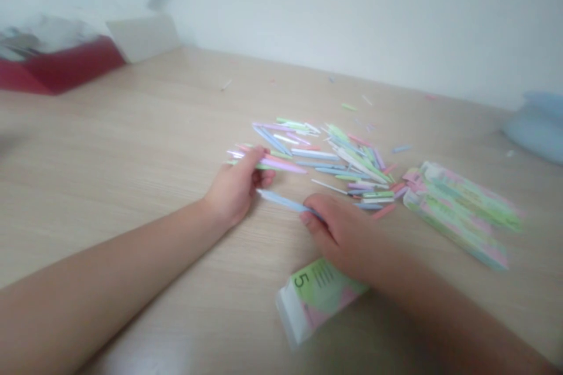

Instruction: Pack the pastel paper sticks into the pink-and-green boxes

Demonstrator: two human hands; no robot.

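Note:
My left hand [235,190] is closed around a small bundle of pens [285,165] in purple, pink and green, their tips pointing right. Just right of it, my right hand [336,228] pinches a light blue pen [281,199] that points left. Beyond both hands lies a loose pile of pastel pens and thin sticks [360,158]. Beneath my right hand and wrist is a green, pink and white box [319,299] marked with a 5, partly covered by the arm. The picture is blurred.
Two flat pastel packages [461,211] lie at the right. A red box [65,67] with whitish contents stands at the far left. Something light blue [539,126] sits at the right edge. Small scraps dot the table [167,129] near the white wall [352,17].

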